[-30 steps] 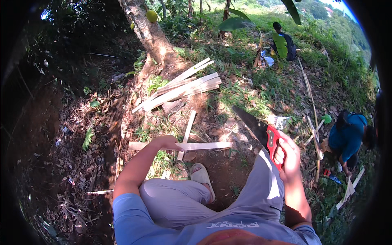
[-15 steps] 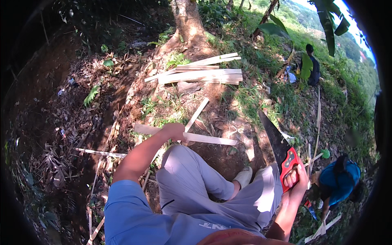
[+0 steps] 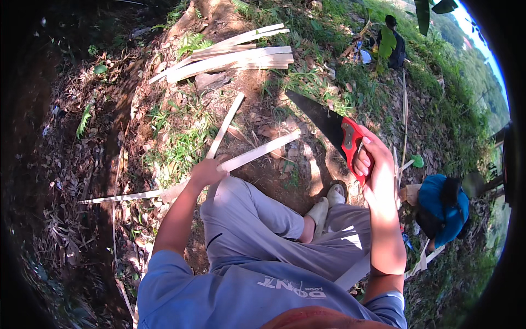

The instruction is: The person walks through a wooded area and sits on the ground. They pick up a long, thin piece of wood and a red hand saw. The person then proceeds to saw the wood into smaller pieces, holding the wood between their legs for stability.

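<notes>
My left hand (image 3: 207, 172) is closed around a flat, pale wooden strip (image 3: 263, 149) beside my bent knee. The strip slants, its right end pointing up and away over the dirt. A second pale strip (image 3: 226, 125) reaches away just beyond that hand; whether the hand touches it too I cannot tell. In my right hand (image 3: 372, 159) is a handsaw (image 3: 344, 134), gripped by its red handle. Its dark blade points up and to the left, apart from the strip in my left hand.
A stack of pale strips (image 3: 235, 59) lies on the ground ahead, with grass and leaves around it. One person in blue (image 3: 445, 205) crouches at the right, near more strips. Another person in dark clothes (image 3: 394, 46) is farther off on the grassy slope (image 3: 438, 82).
My right hand has raised the saw and brought it leftward, nearer the held strip. The strip has turned, its right end swinging farther from me. The whole view has shifted too.
</notes>
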### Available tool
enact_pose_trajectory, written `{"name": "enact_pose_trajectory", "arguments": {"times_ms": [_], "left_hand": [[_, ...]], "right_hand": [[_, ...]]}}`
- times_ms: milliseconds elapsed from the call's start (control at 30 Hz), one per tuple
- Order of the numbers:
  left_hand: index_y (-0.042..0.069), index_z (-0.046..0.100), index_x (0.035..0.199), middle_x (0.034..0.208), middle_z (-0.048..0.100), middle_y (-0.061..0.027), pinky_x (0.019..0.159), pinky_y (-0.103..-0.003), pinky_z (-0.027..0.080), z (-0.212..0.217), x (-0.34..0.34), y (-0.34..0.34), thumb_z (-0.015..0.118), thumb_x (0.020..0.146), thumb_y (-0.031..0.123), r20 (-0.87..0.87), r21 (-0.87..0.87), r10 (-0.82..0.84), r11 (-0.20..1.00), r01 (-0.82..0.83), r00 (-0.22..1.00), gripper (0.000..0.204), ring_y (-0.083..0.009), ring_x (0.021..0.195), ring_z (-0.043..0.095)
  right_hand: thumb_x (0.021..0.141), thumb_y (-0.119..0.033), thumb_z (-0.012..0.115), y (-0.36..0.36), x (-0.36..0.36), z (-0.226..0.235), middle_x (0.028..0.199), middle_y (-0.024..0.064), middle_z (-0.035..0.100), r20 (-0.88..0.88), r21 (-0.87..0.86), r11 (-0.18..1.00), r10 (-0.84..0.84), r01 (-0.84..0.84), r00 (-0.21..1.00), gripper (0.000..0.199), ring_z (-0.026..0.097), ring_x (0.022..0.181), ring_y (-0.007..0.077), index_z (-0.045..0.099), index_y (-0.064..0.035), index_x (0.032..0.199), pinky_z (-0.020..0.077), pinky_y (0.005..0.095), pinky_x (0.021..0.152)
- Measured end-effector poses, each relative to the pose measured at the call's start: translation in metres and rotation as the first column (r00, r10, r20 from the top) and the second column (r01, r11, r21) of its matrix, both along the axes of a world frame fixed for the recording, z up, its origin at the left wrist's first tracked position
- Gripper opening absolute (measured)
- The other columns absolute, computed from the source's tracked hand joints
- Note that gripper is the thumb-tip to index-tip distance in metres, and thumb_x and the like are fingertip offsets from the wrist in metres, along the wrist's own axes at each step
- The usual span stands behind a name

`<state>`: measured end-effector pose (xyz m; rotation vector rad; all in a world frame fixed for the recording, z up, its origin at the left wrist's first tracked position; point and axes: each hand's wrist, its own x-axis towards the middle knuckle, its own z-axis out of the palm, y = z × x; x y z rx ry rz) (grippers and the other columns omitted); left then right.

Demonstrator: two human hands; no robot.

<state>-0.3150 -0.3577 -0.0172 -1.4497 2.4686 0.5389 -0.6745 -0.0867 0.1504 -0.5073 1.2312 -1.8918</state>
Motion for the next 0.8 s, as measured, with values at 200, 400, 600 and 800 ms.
{"name": "enact_pose_trajectory", "arguments": {"times_ms": [200, 400, 600, 800], "left_hand": [[0.007, 0.071, 0.134, 0.130, 0.072, -0.0203, 0.105, -0.048, 0.053, -0.103, -0.001, -0.027, 0.080, 0.082, 0.053, -0.248, -0.117, -0.152, 0.985, 0.127, 0.957, 0.070, -0.0391, 0.122, 0.068], [0.002, 0.063, 0.143, 0.141, 0.065, -0.0246, 0.110, -0.047, 0.050, -0.093, -0.014, -0.018, 0.077, 0.087, 0.051, -0.106, 0.008, -0.039, 0.999, 0.040, 0.994, 0.075, -0.0414, 0.128, 0.064], [0.006, 0.061, 0.145, 0.141, 0.066, -0.0219, 0.109, -0.046, 0.051, -0.074, -0.031, -0.011, 0.075, 0.086, 0.057, -0.049, 0.083, -0.012, 0.996, 0.016, 0.999, 0.079, -0.0379, 0.129, 0.065], [0.006, 0.074, 0.121, 0.106, 0.078, -0.0217, 0.090, -0.051, 0.058, -0.112, -0.022, -0.011, 0.070, 0.089, 0.065, -0.006, -0.109, 0.009, 0.994, -0.009, 1.000, 0.067, -0.0406, 0.100, 0.075]], "right_hand": [[0.108, -0.009, 0.054, -0.055, -0.022, -0.088, 0.066, -0.0094, 0.042, -0.140, 0.041, 0.999, 0.027, -0.021, 0.990, 0.040, 0.032, 0.050, 0.0024, 0.059, -0.0003, 0.146, 0.0265, 0.0217, 0.046], [0.108, -0.014, 0.060, -0.079, -0.034, -0.137, 0.073, -0.0096, 0.051, -0.109, 0.098, 0.994, 0.068, -0.058, 0.992, 0.038, 0.039, 0.054, -0.0001, 0.061, -0.0024, 0.144, 0.0297, 0.0197, 0.048], [0.108, -0.016, 0.063, -0.075, -0.016, -0.119, 0.070, -0.0106, 0.045, -0.043, 0.220, 0.968, 0.132, -0.119, 0.990, 0.034, 0.036, 0.052, -0.0004, 0.061, -0.0054, 0.140, 0.0295, 0.0193, 0.047], [0.106, -0.017, 0.067, -0.073, -0.016, -0.131, 0.080, -0.0082, 0.055, -0.091, 0.255, 0.951, 0.206, -0.177, 0.974, 0.037, 0.043, 0.061, -0.0004, 0.064, -0.0044, 0.140, 0.0332, 0.0194, 0.052]]}}
